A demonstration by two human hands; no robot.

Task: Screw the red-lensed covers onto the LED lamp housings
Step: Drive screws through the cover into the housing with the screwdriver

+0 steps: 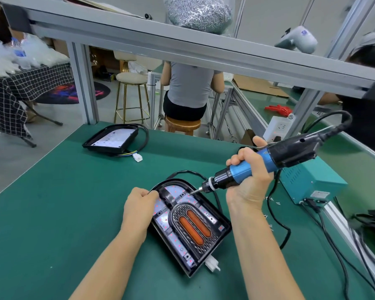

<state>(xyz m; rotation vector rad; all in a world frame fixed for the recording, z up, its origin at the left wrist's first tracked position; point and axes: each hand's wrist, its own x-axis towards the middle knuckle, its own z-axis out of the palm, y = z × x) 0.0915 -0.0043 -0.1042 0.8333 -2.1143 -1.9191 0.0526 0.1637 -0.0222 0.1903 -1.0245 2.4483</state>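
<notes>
We're mid-job on the near LED lamp housing (206, 247) on the green bench (52, 213): red-lensed cover (193, 224) seated, left hand (139, 210) curled on its edge. Right hand (248, 176) wraps the electric screwdriver (247, 167), bit at a top screw point. Further back, a second housing (114, 138) looks uncovered, so plenty left.

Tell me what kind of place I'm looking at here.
Most likely a small factory assembly line. A green-matted workbench in an aluminium frame holds lamp housings, the right hand grips a corded electric screwdriver, and a big bag of screws sits on the overhead shelf.
</notes>
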